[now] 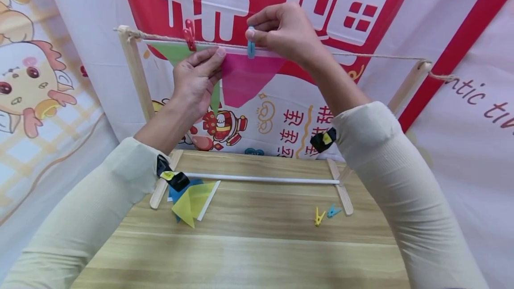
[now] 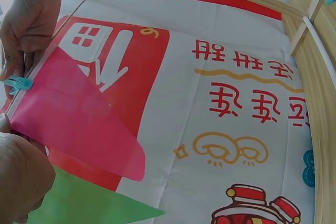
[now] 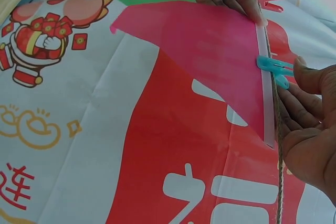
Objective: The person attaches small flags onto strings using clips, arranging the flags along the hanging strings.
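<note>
A pink pennant with a white top strip hangs along a twine rope. My left hand pinches its upper left corner between thumb and fingers. Over the strip and rope sits a light-blue clothespin, and my right hand pinches its handles, thumb in front and fingers behind. To the left, a green pennant hangs by a red clothespin, partly hidden behind my left hand. In the left wrist view the pink pennant slants away from both hands.
Wooden posts carry the rope, with a white rod low between their feet. On the wooden table lie a yellow pennant, blue pennant cloth, a yellow clothespin and another blue clothespin. Printed cloth hangs behind.
</note>
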`<state>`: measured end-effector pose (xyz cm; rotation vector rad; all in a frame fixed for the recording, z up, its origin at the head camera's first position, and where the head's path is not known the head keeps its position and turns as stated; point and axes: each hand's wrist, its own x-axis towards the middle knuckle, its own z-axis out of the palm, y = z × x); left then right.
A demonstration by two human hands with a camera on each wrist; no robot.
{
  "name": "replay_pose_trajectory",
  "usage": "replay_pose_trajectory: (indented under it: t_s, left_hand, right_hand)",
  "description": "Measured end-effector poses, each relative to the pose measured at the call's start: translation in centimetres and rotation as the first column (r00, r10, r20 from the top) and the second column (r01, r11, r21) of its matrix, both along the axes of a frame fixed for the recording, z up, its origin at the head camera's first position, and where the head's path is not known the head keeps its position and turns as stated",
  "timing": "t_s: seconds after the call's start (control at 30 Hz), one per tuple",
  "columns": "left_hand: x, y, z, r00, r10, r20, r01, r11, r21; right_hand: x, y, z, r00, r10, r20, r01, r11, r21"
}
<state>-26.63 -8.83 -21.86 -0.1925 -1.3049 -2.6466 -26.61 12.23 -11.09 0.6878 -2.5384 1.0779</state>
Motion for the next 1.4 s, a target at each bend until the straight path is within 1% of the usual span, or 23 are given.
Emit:
replay_pose_trajectory:
  t_s: [0.27,0.57,0.83,1.0,1.2,1.4]
  left_hand:
    - [0.2,-0.2,-0.2,1.000,-0.006,-0.001,0.006,1.000,-0.019]
    - [0.2,-0.6,-0.7,1.000,-0.001,-0.002,0.001,0.999,-0.052]
    - [0.2,-1.0,-1.3,1.000,0.010,-0.015,-0.012,0.997,-0.081]
    - [0.2,-1.3,-1.7,0.999,0.016,-0.029,-0.018,0.995,-0.094]
    - [0.2,-1.6,-2.2,0.999,0.006,-0.031,-0.009,0.993,-0.116]
    - [0.3,-1.8,-2.4,1.000,0.002,-0.031,-0.006,0.993,-0.117]
  right_hand:
    - [0.2,0.4,0.0,1.000,-0.005,0.014,0.004,1.000,0.008]
    - [0.4,1.6,-0.3,1.000,-0.002,0.016,0.003,1.000,-0.022]
    - [0.3,2.2,-0.8,0.999,-0.029,-0.045,0.024,0.994,-0.108]
    - [0.4,2.2,-1.1,0.995,-0.026,-0.100,0.011,0.988,-0.152]
    - [0.4,2.4,-1.5,0.987,-0.022,-0.161,-0.009,0.982,-0.190]
    - [0.7,2.5,-1.8,0.979,0.003,-0.206,-0.046,0.978,-0.202]
